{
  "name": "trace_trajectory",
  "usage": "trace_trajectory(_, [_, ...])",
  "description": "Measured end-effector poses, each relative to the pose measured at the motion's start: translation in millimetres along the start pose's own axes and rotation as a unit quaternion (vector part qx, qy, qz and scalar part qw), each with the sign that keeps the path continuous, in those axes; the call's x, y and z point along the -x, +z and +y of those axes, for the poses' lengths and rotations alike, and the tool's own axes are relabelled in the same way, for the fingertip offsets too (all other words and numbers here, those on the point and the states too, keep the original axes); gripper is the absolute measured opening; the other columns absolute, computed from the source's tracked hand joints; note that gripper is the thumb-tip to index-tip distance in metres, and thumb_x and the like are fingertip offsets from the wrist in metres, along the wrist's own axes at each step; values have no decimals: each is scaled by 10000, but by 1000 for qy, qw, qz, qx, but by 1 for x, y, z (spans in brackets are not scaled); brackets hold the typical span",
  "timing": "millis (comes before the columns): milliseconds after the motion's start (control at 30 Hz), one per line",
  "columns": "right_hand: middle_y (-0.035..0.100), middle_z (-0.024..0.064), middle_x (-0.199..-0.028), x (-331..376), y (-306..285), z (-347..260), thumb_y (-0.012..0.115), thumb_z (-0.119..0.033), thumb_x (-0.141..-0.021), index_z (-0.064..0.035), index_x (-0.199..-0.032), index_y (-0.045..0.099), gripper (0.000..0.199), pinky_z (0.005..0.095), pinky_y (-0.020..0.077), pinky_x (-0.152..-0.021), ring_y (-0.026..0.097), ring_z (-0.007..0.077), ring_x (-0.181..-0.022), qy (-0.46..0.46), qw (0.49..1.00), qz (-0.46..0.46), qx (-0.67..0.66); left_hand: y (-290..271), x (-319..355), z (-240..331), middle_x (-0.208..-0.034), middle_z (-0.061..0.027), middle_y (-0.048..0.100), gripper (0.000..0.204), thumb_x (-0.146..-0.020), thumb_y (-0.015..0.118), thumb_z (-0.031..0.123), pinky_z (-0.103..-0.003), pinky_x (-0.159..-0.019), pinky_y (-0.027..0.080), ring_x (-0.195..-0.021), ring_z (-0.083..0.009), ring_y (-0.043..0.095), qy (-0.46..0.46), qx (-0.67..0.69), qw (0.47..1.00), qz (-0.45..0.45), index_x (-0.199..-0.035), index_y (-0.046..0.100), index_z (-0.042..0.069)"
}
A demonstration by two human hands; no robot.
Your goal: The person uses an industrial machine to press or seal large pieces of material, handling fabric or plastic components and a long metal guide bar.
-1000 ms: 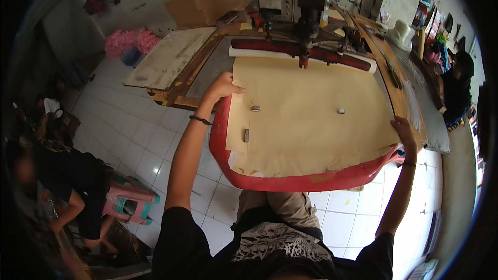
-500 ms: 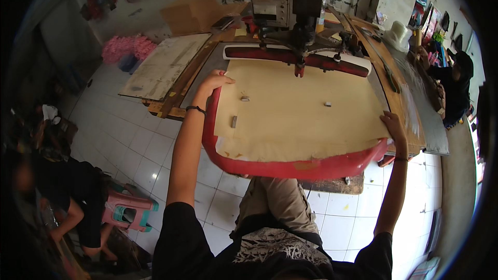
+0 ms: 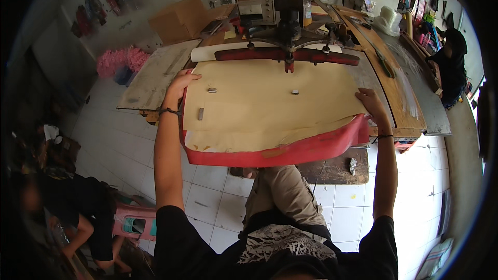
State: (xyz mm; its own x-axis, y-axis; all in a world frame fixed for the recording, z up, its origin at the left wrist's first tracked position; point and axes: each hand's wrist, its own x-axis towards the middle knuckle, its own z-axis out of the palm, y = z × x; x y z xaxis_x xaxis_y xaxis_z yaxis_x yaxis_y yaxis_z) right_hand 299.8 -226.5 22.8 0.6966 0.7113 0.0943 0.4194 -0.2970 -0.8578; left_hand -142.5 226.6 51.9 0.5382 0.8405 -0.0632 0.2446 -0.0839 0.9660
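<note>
Red sheet (image 3: 290, 150) between both grips

Wooden work surface (image 3: 402, 105) runs across upper middle, bare edge at right. On it: large red sheet (image 3: 290, 150) topped with tan paper-like sheet (image 3: 270, 106), near edge overhanging surface toward person. Three small grey weights (image 3: 211, 91) sit on tan sheet. Dark machine (image 3: 288, 26) stands at back, red bar (image 3: 285, 55) across sheet's far edge. Pale flat board (image 3: 153, 75) lies at surface's left end. Cardboard box (image 3: 181, 18) behind. White tiled floor (image 3: 124, 145) below; pink stool (image 3: 136, 224) on it, lower left.
</note>
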Motion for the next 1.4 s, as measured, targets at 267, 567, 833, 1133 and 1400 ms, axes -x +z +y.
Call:
trace_trajectory(267, [707, 127, -962, 20, 24, -5, 545, -171, -912, 77, -1192, 620, 381, 287, 508, -767, 658, 170, -843, -16, 999, -43, -30, -32, 40, 28, -954, -90, 651, 184, -865, 666, 95, -296, -693, 540, -825, -160, 646, -34, -34, 999, 20, -984, 605, -31])
trace_trajectory(567, [711, 139, -952, 18, 78, -36, 519, -176, -919, 69, -1172, 627, 368, 297, 516, -743, 662, 165, -821, -38, 994, -94, -47, -88, 72, 19, -994, -81, 659, 302, -866, 657, 89, -297, -736, 526, -869, -165, 642, -24, -12, 999, 34, -1148, 615, -10])
trace_trajectory(833, [699, 106, -949, 32, 128, -64, 505, -137, -942, 69, -1195, 613, 343, 276, 505, -738, 637, 129, -813, -78, 980, -129, -127, -131, 142, 29, -1098, -95, 640, 464, -870, 658, 79, -287, -814, 518, -955, -165, 630, 19, -32, 991, 129, -1307, 517, 12])
trace_trajectory(1133, [673, 86, -880, 54, 222, -134, 508, -119, -938, 44, -1204, 596, 324, 271, 492, -672, 597, 114, -749, -151, 928, -243, -237, -208, 300, 42, -1191, -103, 613, 506, -880, 637, 42, -284, -868, 509, -1041, -184, 615, 53, -87, 960, 260, -1357, 467, 24])
trace_trajectory(1400, [660, 256, -949, 53, 336, -228, 538, -126, -891, 47, -1098, 610, 279, 406, 506, -765, 655, 344, -846, -328, 858, -318, -233, -259, 454, 6, -1183, -127, 613, 481, -913, 634, 99, -315, -834, 550, -994, -217, 648, 43, -1, 903, 427, -1351, 457, 9])
